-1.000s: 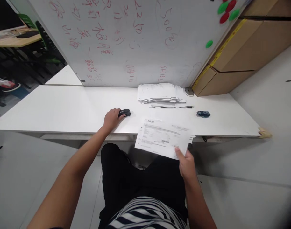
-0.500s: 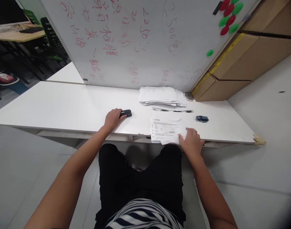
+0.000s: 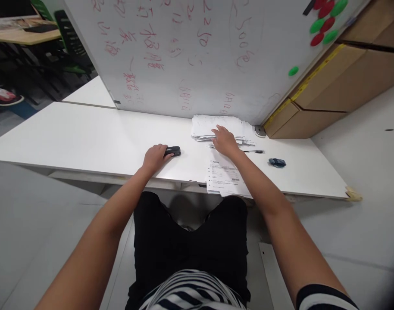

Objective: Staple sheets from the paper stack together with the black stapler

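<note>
My left hand [image 3: 154, 156] rests on the white table [image 3: 87, 142] with its fingers curled over a small black stapler [image 3: 173, 151]. My right hand [image 3: 223, 140] reaches forward with fingers spread onto the front edge of a stack of white papers [image 3: 221, 126] by the whiteboard. A printed sheet set [image 3: 224, 178] lies flat at the table's near edge, partly under my right forearm. A black pen [image 3: 253, 151] lies just right of my right hand.
A small dark blue object [image 3: 276, 162] sits on the table at right. A whiteboard [image 3: 190, 51] with red writing and coloured magnets [image 3: 324, 19] stands behind the table. Cardboard boxes [image 3: 339, 82] are at the far right. My black-trousered legs [image 3: 190, 241] are under the table edge.
My right hand put the printed sheets down at the table's near edge, let go, and moved forward to the paper stack. The left hand stayed on the stapler.
</note>
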Demonstrator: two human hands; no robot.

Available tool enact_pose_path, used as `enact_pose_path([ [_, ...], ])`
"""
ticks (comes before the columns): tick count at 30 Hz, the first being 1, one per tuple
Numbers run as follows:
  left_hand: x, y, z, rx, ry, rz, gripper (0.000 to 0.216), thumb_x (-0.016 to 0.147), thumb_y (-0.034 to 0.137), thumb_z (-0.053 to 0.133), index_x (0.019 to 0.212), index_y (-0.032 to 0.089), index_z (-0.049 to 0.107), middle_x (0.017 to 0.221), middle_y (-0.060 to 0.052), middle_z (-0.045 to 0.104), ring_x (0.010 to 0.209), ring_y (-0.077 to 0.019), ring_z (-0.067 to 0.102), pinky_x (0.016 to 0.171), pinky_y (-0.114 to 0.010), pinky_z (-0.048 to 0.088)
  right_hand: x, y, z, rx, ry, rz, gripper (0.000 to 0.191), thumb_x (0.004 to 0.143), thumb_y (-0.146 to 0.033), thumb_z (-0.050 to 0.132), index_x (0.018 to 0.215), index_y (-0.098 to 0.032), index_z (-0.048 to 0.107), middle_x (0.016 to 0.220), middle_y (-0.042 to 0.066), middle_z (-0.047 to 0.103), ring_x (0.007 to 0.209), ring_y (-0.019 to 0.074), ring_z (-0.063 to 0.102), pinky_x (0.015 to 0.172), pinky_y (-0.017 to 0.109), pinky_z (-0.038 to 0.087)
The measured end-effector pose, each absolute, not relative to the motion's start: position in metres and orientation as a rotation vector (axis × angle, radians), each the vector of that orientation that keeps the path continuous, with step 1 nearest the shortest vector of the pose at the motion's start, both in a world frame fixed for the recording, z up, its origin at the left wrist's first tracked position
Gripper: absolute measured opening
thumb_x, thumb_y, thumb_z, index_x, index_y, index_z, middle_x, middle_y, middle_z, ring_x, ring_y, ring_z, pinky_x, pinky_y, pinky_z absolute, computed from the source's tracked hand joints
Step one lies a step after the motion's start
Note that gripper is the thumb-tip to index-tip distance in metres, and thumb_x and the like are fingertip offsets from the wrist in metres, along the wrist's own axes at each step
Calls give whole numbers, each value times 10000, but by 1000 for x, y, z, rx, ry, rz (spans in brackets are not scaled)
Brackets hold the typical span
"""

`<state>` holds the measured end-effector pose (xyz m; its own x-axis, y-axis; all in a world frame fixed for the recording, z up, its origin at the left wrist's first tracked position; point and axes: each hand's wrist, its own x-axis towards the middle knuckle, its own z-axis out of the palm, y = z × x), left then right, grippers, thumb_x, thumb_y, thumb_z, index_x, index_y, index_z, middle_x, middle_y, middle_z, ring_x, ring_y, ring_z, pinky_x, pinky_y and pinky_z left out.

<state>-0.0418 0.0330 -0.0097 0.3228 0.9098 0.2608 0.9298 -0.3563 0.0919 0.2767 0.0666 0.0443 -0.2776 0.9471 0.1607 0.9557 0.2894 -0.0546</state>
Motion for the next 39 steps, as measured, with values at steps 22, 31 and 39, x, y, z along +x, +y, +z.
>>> enact_pose_path([
  [22, -42, 36, -5, -2568, -1792, -399, 376, 925, 493, 403, 1101, 185, 529, 1032, -112, 589, 910, -255, 507, 733, -357, 359, 283, 137, 42, -1930, -2371, 282, 492, 841, -552, 548, 1129, -185, 704, 1140, 63, 688, 1036, 236, 584, 890, 320, 428],
  [31, -39, 34, -4, -2545, -1860, -390, 370, 923, 491, 408, 1111, 195, 525, 1011, -117, 583, 937, -273, 509, 751, -369, 361, 265, 140, 40, -1958, -2582, 11, 519, 916, -513, 444, 1186, -113, 634, 1101, 174, 658, 990, 291, 589, 831, 361, 403],
  [39, -38, 31, -1, -2481, -1836, -357, 356, 920, 492, 418, 1083, 199, 536, 990, -112, 603, 907, -260, 533, 732, -358, 378, 245, 147, 50, -1934, -2902, -53, 433, 946, -393, 399, 1295, -168, 524, 1097, 196, 642, 985, 295, 613, 736, 333, 410],
])
